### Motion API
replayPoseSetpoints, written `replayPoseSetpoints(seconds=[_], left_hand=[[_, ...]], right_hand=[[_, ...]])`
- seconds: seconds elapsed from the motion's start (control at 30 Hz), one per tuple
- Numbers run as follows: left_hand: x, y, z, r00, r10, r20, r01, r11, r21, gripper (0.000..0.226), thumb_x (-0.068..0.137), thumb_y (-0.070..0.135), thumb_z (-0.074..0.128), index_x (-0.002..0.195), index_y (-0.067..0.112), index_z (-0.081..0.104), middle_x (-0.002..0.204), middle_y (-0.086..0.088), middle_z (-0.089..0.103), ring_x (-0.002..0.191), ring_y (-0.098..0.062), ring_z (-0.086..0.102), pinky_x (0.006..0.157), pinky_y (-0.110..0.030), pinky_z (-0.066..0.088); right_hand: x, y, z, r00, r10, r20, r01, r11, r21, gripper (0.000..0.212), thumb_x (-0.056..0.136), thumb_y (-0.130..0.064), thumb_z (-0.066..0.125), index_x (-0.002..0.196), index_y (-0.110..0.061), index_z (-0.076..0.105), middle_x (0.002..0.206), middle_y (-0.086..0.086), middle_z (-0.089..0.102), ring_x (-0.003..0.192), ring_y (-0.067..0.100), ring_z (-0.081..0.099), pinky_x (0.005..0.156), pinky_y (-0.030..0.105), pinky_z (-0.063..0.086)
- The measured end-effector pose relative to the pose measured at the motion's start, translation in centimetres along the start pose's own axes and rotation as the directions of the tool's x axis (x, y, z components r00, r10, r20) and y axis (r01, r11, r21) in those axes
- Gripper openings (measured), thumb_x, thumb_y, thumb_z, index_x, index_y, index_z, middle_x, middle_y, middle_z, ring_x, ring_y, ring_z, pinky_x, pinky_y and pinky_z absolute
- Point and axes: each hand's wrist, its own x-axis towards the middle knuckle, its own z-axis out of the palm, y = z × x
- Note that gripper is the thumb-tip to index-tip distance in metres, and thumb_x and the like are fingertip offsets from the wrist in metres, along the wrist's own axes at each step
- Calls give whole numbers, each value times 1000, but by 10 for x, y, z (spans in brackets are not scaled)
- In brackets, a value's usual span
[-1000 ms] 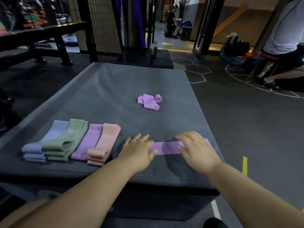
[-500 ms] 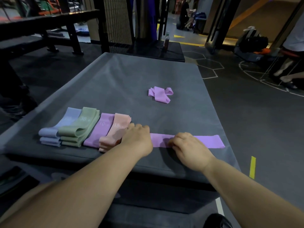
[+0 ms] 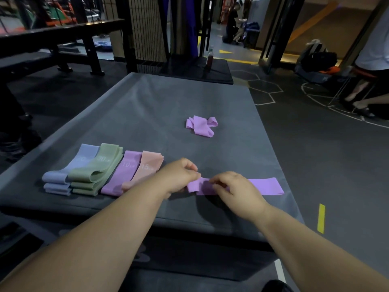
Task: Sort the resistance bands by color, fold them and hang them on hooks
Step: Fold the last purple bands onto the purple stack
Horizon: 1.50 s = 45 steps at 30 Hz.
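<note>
Matt stretchy purple band (image 3: 263,186), smooth dark vinyl-like mat (image 3: 168,106), black wire mesh (image 3: 147,28)

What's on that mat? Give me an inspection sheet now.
Surface: grey padded mat.
Job's things: blue bundle, green bundle, purple bundle, peach bundle folded in a row, left; crumpled purple band farther back; flat purple band at near edge; no hooks seen.
Clutter: nothing seen.
Hands: left hand pinches the flat purple band's lifted end; right hand pinches it alongside.
Cables: nothing seen.
Surroundings: bottle behind the mat; seated person at right.
</note>
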Motion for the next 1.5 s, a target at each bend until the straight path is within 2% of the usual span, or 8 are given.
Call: replayPoseSetpoints(seconds=[0.2, 0.33, 0.53, 0.67, 0.8, 0.97, 1.3, 1.5], left_hand=[[-4, 12, 10, 992, -44, 120, 83, 936, -341, 31, 101, 43, 45, 98, 15, 60, 72, -2, 66, 61, -15, 57, 59, -24, 44], [-4, 15, 12, 983, -80, 168, 149, 881, -449, 55, 99, 59, 27, 115, 15, 56, 82, -7, 69, 54, -14, 56, 50, -23, 44], [2, 13, 20, 983, -49, 178, 111, 929, -354, 48, 101, 56, 26, 123, 23, 53, 103, -7, 72, 49, -12, 46, 49, -21, 39], [13, 3, 26, 990, 136, -25, -134, 989, 69, 29, 92, 33, 59, 120, 27, 55, 91, 11, 66, 73, -11, 56, 71, -28, 47], [13, -7, 35, 950, 311, -16, -284, 888, 361, 65, 74, 39, 78, 132, 34, 48, 126, 12, 56, 120, -12, 43, 103, -33, 39], [15, -3, 53, 935, 350, 56, -317, 755, 574, 88, 72, 54, 75, 145, 33, 29, 142, 13, 46, 132, -19, 34, 106, -36, 32], [20, 3, 71, 907, 413, 83, -382, 723, 576, 78, 81, 41, 70, 146, 29, 30, 136, 12, 49, 129, -18, 36, 109, -36, 30], [22, 3, 80, 894, 441, 77, -403, 717, 568, 75, 81, 42, 68, 145, 28, 32, 135, 14, 51, 127, -18, 39, 107, -35, 31]], right_hand=[[1, -10, -1, 996, 80, -34, -69, 966, 251, 21, 91, -46, 61, 99, -29, 71, 92, -9, 70, 87, 8, 62, 79, 27, 49], [2, -6, -1, 976, 204, -80, -168, 930, 326, 24, 76, -55, 74, 83, -33, 70, 77, -8, 71, 75, 7, 64, 70, 25, 50], [5, 5, -3, 945, 296, -139, -248, 927, 282, 27, 86, -26, 67, 61, -20, 59, 51, -9, 49, 56, 11, 46, 54, 21, 36], [8, 17, -4, 901, 411, -141, -344, 873, 344, 25, 89, -21, 61, 69, -7, 61, 57, -3, 48, 60, 15, 43, 57, 30, 35], [6, 24, -9, 884, 446, -139, -353, 833, 426, 14, 90, -19, 62, 78, -12, 67, 68, -4, 60, 67, 15, 52, 62, 25, 42], [2, 34, -15, 855, 500, -138, -371, 775, 512, 3, 87, -17, 66, 85, -19, 67, 84, 2, 71, 80, 20, 65, 80, 32, 52], [-10, 82, -51, 726, 662, -187, -530, 711, 462, 27, 80, -25, 63, 78, 2, 65, 59, 9, 50, 61, 20, 45, 62, 31, 40], [-17, 98, -61, 697, 692, -187, -622, 713, 323, 16, 81, -21, 68, 67, -13, 65, 63, -1, 58, 58, 15, 49, 55, 26, 38]])
